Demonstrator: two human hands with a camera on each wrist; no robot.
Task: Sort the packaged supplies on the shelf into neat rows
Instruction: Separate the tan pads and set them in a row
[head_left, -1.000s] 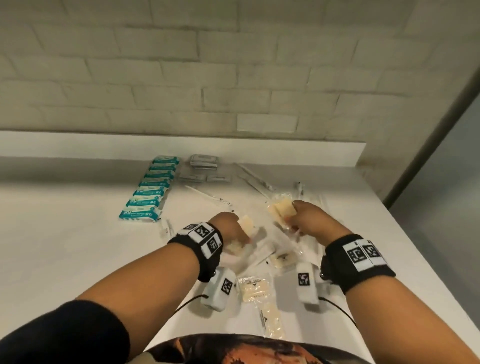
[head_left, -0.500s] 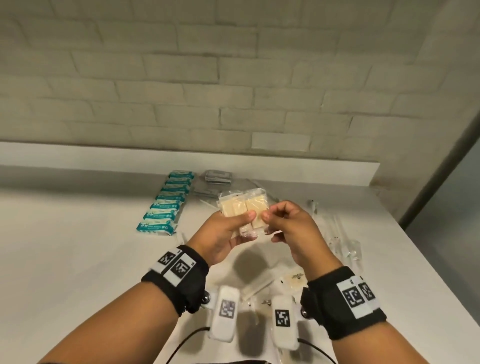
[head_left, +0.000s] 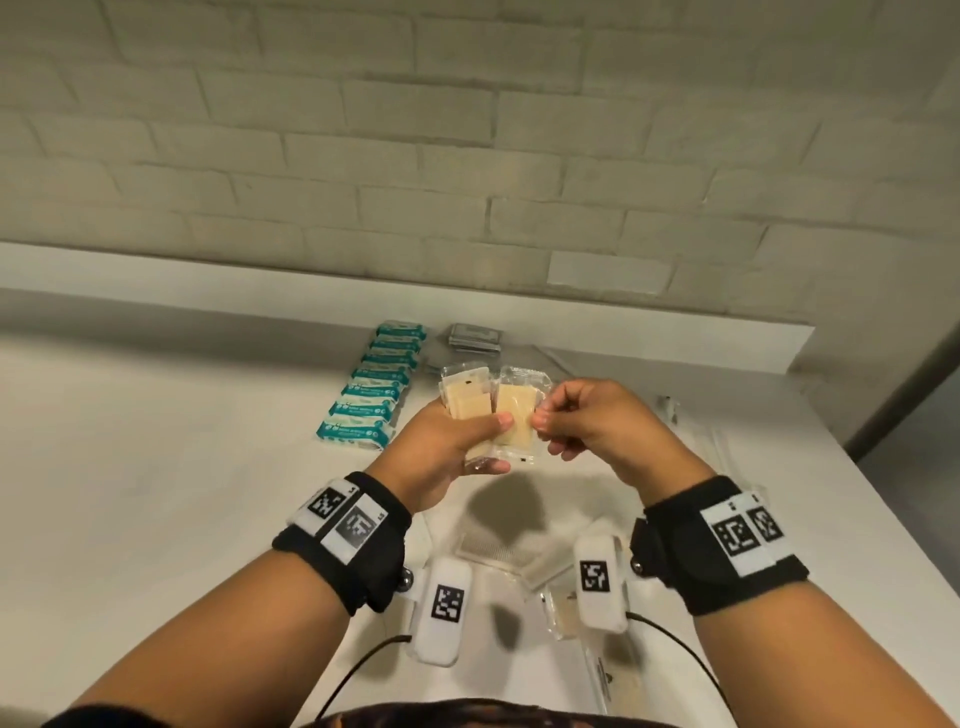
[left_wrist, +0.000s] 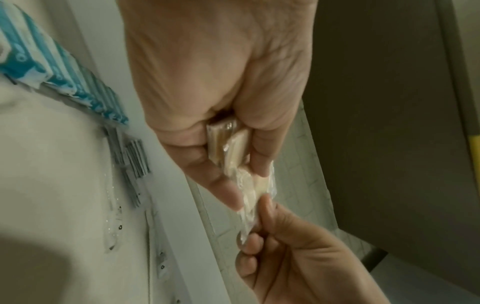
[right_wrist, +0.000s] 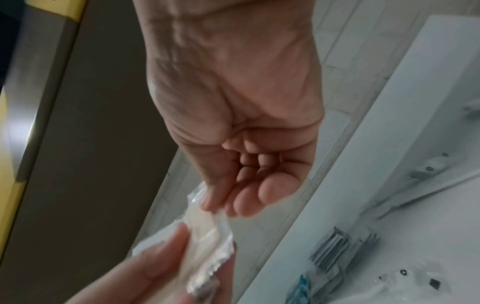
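Observation:
Above the white shelf my left hand grips a small stack of clear packets holding beige pads, thumb pressed on the front one. My right hand pinches that front packet's right edge between thumb and forefinger. The left wrist view shows the stack between thumb and fingers, with the right hand pinching the wrapper's end. In the right wrist view the crinkled wrapper runs between both hands.
A neat row of teal-and-white packets lies at the back left, with grey foil packets beside it. Long clear-wrapped items lie at the right. More beige packets rest under my wrists near the front edge.
Both hands lifted off the shelf with the beige packets and came together. The right hand's packet now sits on the left hand's stack, and the right hand pinches its edge.

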